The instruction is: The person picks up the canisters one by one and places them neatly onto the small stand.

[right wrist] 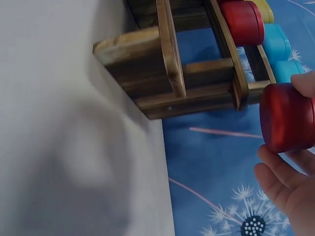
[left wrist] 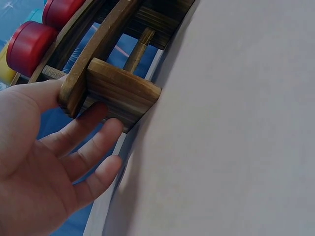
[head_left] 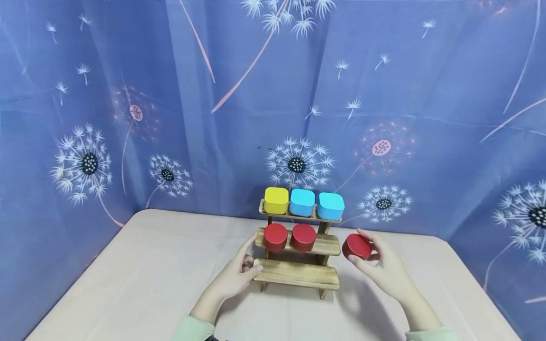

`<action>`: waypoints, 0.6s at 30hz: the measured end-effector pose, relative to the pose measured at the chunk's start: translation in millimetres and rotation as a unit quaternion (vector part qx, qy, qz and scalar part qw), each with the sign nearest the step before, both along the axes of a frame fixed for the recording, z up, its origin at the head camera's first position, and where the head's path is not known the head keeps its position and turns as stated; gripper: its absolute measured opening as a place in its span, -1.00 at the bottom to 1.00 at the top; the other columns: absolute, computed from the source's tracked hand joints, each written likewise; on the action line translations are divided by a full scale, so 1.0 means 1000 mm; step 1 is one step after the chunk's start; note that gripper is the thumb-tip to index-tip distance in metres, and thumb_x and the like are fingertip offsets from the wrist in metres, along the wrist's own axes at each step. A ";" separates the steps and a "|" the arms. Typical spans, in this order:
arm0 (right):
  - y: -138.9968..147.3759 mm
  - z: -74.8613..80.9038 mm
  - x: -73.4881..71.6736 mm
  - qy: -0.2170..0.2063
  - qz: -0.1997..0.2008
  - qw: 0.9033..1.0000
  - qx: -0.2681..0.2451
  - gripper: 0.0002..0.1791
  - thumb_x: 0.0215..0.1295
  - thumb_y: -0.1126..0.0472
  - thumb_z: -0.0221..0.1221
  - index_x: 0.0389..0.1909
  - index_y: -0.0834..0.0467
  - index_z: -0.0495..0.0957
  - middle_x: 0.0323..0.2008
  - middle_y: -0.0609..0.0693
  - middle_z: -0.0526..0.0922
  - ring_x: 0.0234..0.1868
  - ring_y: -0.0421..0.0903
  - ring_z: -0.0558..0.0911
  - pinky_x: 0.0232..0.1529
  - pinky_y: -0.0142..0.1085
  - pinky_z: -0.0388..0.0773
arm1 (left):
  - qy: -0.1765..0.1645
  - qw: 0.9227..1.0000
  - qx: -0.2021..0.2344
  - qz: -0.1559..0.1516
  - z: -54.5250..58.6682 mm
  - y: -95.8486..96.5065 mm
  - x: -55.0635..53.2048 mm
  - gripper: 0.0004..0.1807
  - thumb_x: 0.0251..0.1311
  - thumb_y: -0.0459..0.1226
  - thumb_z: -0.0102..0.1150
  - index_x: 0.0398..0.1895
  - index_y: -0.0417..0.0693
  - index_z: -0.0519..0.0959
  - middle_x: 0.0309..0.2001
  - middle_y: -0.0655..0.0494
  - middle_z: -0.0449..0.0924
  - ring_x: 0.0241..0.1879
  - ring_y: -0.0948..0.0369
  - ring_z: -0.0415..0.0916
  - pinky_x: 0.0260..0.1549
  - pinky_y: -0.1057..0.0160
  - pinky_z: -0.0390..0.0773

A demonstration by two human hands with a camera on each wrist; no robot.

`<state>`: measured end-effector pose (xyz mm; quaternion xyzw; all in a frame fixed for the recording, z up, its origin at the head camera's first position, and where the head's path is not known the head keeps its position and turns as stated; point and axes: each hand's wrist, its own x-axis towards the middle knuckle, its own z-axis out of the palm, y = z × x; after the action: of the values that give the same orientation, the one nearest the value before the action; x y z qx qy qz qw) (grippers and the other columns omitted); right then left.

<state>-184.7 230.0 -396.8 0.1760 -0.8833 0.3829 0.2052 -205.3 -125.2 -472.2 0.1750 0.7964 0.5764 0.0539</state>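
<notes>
A three-step wooden display stand (head_left: 296, 273) rests on the table. My left hand (head_left: 234, 277) holds its left end, with the thumb on the bottom step and a finger reaching to the middle step. In the left wrist view the left hand (left wrist: 54, 152) has other fingers beside the stand's side panel. My right hand (head_left: 381, 263) grips a red round tin (head_left: 357, 246) by its sides, raised just right of the middle step. The right wrist view shows this red tin (right wrist: 286, 118) between thumb and fingers. Two more red tins, one left (head_left: 275, 237) and one right (head_left: 303, 237), sit on the middle step.
On the top step stand a yellow rounded-square tin (head_left: 276, 201) and two blue ones, one in the middle (head_left: 302, 202) and one at the right (head_left: 330, 206). Behind the pale table (head_left: 170, 265) hangs a blue dandelion-print cloth (head_left: 239, 156).
</notes>
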 end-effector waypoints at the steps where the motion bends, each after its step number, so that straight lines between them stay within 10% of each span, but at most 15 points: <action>1: -0.003 0.001 -0.002 -0.002 0.000 1.000 -0.005 -0.31 0.05 0.28 0.36 0.25 0.19 0.36 -0.06 0.11 0.58 -0.21 -0.45 0.46 -0.28 -0.38 0.57 | 0.001 1.000 0.003 0.003 0.001 -0.001 -0.001 -0.10 0.25 -0.26 0.16 0.44 0.58 -0.14 -0.40 0.08 0.41 -0.56 0.37 0.26 -0.60 0.42 0.40; 18: -0.025 -0.007 -0.012 0.002 -0.024 0.999 -0.045 -0.28 0.03 0.29 0.38 0.26 0.21 0.34 -0.03 0.08 0.56 -0.20 -0.45 0.47 -0.22 -0.42 0.57 | 0.006 1.000 0.001 -0.001 0.002 0.000 0.000 -0.10 0.26 -0.27 0.14 0.46 0.51 -0.17 -0.40 0.09 0.44 -0.56 0.36 0.27 -0.60 0.41 0.41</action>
<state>-197.1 205.4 -403.6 0.1460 -0.8686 0.4173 0.2239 -205.1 -125.6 -470.1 0.1799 0.7961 0.5758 0.0495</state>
